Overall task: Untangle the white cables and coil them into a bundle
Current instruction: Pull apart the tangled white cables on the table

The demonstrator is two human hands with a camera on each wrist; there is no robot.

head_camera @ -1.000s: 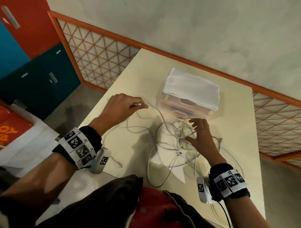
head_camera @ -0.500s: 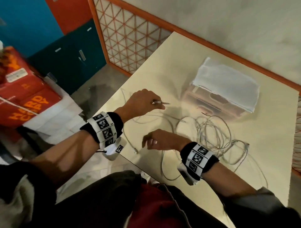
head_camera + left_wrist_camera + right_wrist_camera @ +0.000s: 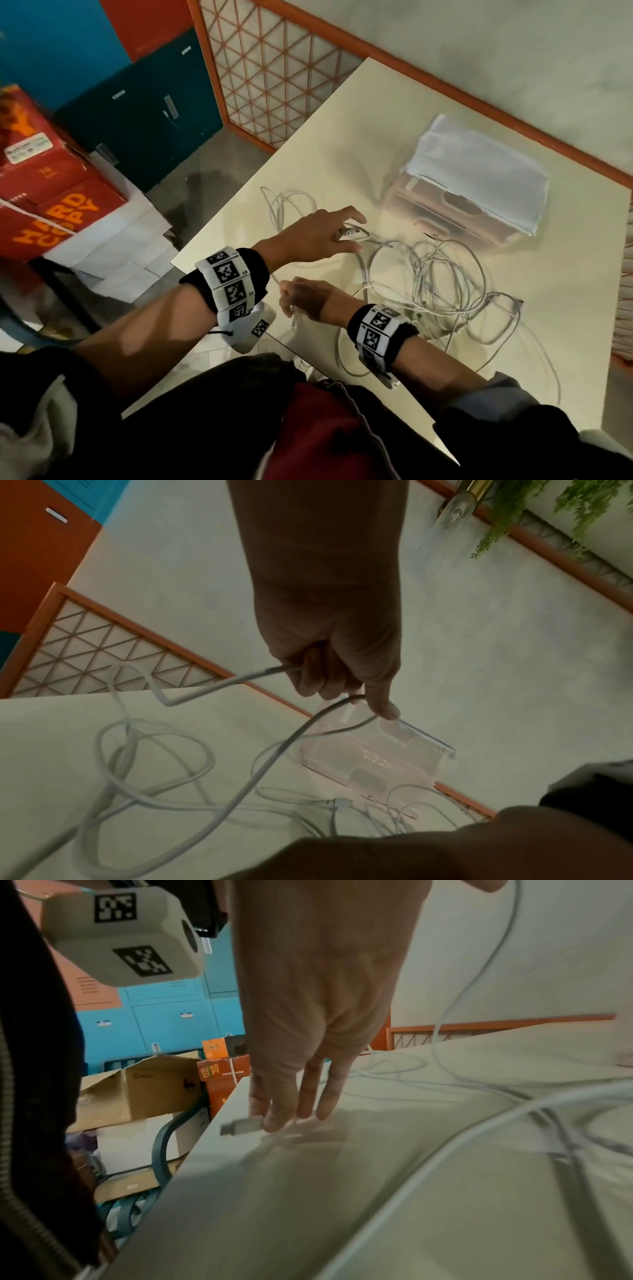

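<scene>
A tangle of white cables (image 3: 442, 284) lies on the cream table (image 3: 342, 137), with looser loops (image 3: 154, 764) toward the left edge. My left hand (image 3: 346, 233) hovers over the table's middle, fingers curled round one cable near its connector end (image 3: 274, 670). My right hand (image 3: 287, 305) reaches across under the left forearm to the table's near left edge. Its fingertips point down and pinch a USB plug (image 3: 240, 1126) just above the surface. A cable (image 3: 479, 974) hangs from above past the right hand.
A clear pink box (image 3: 445, 212) under a folded white cloth (image 3: 479, 171) stands just behind the tangle. Red paper boxes (image 3: 51, 205) and stacked white sheets sit on the floor to the left. An orange lattice screen (image 3: 274, 68) borders the table's far side.
My right hand has left the tangle and crossed to the near left edge, taking hold of the USB plug. The left hand still holds its cable end. The view shifted left.
</scene>
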